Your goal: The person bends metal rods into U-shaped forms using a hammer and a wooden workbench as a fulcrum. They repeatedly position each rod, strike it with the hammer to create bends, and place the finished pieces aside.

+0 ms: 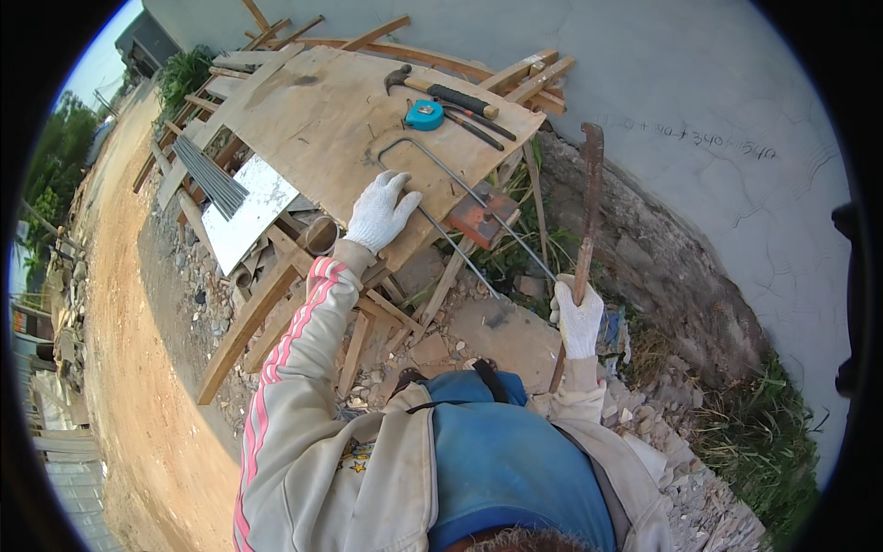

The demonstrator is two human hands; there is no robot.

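Note:
My gloved left hand [381, 211] is closed over one leg of a U-shaped bent steel rod [446, 173] lying on a stained plywood board [303, 120]. The rod's legs extend past the board's near edge, by a rusty reddish plate [479, 219]. My gloved right hand [579, 316] grips a long rusty bar [590, 184] with a hooked end, held upright to the right of the board. On the board beyond the rod lie a teal tape measure [424, 115], a claw hammer [441, 91] and a dark long-handled tool [478, 132].
Timber offcuts [241, 335] support the board. Thin rods [207, 166] and a white panel [241, 225] lie on the left. A dirt path [120, 322] runs along the left, a grey wall [736, 92] stands right, and rubble [644, 432] covers the ground by my feet.

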